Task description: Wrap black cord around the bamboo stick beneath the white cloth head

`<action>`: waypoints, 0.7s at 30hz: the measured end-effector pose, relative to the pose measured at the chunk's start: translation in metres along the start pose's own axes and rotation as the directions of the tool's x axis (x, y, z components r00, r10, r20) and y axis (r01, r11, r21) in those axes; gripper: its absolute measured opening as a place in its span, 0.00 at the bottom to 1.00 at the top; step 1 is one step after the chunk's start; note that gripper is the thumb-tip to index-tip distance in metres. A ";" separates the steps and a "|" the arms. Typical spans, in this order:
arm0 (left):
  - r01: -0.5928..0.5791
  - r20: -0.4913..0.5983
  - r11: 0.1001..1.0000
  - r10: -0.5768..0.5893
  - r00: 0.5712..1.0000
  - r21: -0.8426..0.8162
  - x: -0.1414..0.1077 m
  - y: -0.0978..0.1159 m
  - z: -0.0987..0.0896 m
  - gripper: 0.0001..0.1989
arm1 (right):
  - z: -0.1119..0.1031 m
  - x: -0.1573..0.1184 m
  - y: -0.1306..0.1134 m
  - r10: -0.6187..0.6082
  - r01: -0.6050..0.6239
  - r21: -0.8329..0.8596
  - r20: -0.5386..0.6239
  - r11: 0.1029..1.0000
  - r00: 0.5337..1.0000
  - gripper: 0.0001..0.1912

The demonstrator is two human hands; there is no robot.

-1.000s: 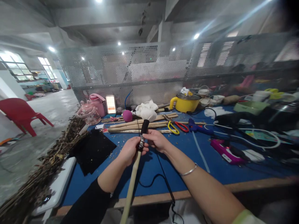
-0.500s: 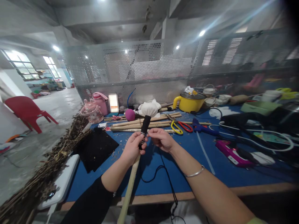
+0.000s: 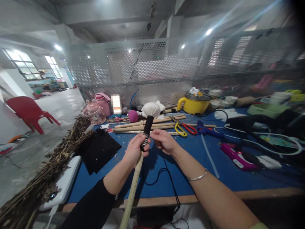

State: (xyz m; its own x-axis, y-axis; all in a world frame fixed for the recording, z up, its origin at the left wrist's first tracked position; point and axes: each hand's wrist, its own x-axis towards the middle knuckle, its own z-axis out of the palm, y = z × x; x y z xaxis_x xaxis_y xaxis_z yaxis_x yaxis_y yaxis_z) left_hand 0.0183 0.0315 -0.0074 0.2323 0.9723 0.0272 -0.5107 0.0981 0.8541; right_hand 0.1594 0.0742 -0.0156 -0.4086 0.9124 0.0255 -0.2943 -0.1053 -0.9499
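In the head view, my left hand (image 3: 136, 147) is wrapped round a pale wooden stick (image 3: 133, 187) at its black-covered upper part (image 3: 148, 124). Dark cord winds round that part by the fingers, with light bands showing between its turns. A bundled white cloth head (image 3: 151, 109) tops the stick, which tilts away from me. Just right of it, my right hand (image 3: 164, 141) is closed in a pinch close to the winding. From below this hand a thin black cord (image 3: 168, 168) trails over the blue table and past its front edge; the pinched part is hidden.
Scissors (image 3: 182, 128) with yellow and red handles lie beyond my right hand, beside several wooden sticks (image 3: 126, 128). Black cloth (image 3: 98, 151) and dried stems (image 3: 59, 151) are on the left. A yellow pot (image 3: 195, 105) stands behind; a magenta power strip (image 3: 234, 156) lies right.
The stick and both hands keep nearly the same pose, the right hand shifting very slightly toward the winding. The whole view has moved a little.
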 end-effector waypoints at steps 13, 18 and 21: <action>0.074 -0.160 0.912 -0.010 0.987 0.403 0.006 -0.013 -0.013 0.20 | -0.010 0.005 0.007 0.015 -0.017 -0.111 -0.015 0.994 1.000 0.15; -0.179 -0.117 0.651 0.385 0.915 0.738 0.006 -0.018 -0.012 0.18 | -0.004 0.007 0.013 0.016 -0.024 -0.167 -0.052 0.986 0.999 0.15; -0.154 -0.128 0.625 0.382 0.915 0.765 0.006 -0.018 -0.009 0.16 | 0.000 0.007 0.013 -0.003 -0.006 -0.183 -0.050 0.983 0.999 0.15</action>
State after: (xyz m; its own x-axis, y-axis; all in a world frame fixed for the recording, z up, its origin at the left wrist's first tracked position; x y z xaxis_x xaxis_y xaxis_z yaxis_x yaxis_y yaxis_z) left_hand 0.0216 0.0374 -0.0270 -0.0880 0.9546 0.2846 0.2781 -0.2507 0.9272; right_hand 0.1526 0.0788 -0.0280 -0.3642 0.9312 0.0130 -0.1287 -0.0365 -0.9910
